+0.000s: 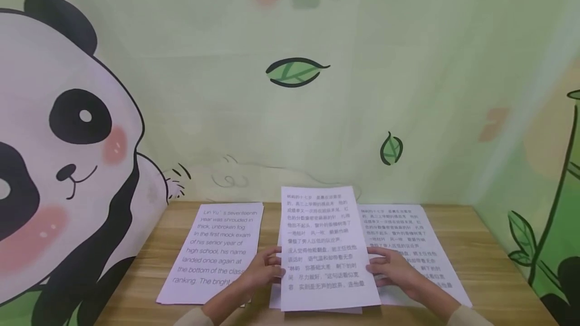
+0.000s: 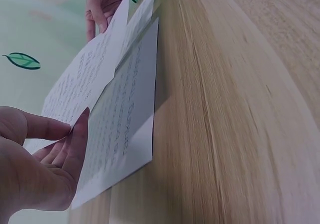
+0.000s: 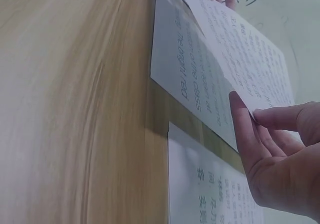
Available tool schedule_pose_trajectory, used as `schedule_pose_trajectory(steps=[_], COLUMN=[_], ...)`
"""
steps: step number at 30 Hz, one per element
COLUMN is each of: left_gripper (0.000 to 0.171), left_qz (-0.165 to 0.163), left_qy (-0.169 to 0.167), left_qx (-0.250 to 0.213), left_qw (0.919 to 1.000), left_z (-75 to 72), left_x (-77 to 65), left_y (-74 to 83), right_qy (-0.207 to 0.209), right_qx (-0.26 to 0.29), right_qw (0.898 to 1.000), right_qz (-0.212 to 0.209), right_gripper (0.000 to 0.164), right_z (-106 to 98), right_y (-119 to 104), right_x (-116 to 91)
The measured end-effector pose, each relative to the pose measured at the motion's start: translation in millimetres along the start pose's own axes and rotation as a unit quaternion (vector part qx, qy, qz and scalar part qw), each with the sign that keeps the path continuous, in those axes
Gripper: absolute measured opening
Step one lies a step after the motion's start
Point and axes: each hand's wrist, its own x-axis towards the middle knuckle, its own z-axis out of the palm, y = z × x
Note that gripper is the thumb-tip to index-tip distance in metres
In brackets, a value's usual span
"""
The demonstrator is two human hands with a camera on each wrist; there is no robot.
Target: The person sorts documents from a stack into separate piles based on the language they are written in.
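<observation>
A sheet of paper printed with Chinese text (image 1: 322, 245) is held up off the table, facing the head camera. My left hand (image 1: 265, 269) pinches its left edge between thumb and fingers. On the opposite edge my right hand (image 1: 393, 268) pinches it the same way, thumb on the printed face. Below the raised sheet lies another paper (image 3: 182, 49), whose English print shows in the right wrist view; from the head most of it is covered.
To the left lie English-text pages (image 1: 213, 250), partly behind the left wrist. Chinese-text pages (image 1: 399, 235) lie to the right, overlapped by the right hand. All rest on a wooden table (image 1: 136, 286) before a panda-patterned backdrop (image 1: 217, 114).
</observation>
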Motion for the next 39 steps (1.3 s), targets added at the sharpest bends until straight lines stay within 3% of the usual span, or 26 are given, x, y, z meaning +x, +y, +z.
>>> schedule_pose_trajectory(steps=[11,17,20,27,33,39], left_gripper=[0.054,0.054,0.053,0.048,0.046,0.041], left_qz=[0.03,0.021,0.02,-0.004,-0.013,0.012], left_qy=[-0.029,-0.025,-0.026,-0.049,-0.063,-0.091], left_qx=[0.008,0.017,0.012,0.001,-0.004,0.002], left_qw=[0.9991,0.9993,0.9994,0.9988,0.9979,0.9957], left_z=[31.4,45.1,52.7,90.9,127.7,152.1], left_x=[11.3,21.4,27.3,41.1,50.7,55.9], left_y=[2.5,10.9,15.9,17.6,20.6,30.4], right_qy=[0.029,0.001,0.006,0.044,-0.004,-0.053], right_qx=[-0.002,0.0,0.005,-0.002,0.027,0.055], right_qw=[0.999,1.0,1.0,0.998,0.999,0.997], right_qz=[0.019,-0.013,-0.01,0.035,0.031,-0.009], right_gripper=[0.059,0.062,0.061,0.065,0.073,0.069], right_z=[-29,-49,-60,-97,-137,-172], right_y=[17,24,26,45,70,84], right_x=[-8,-14,-16,-25,-36,-48])
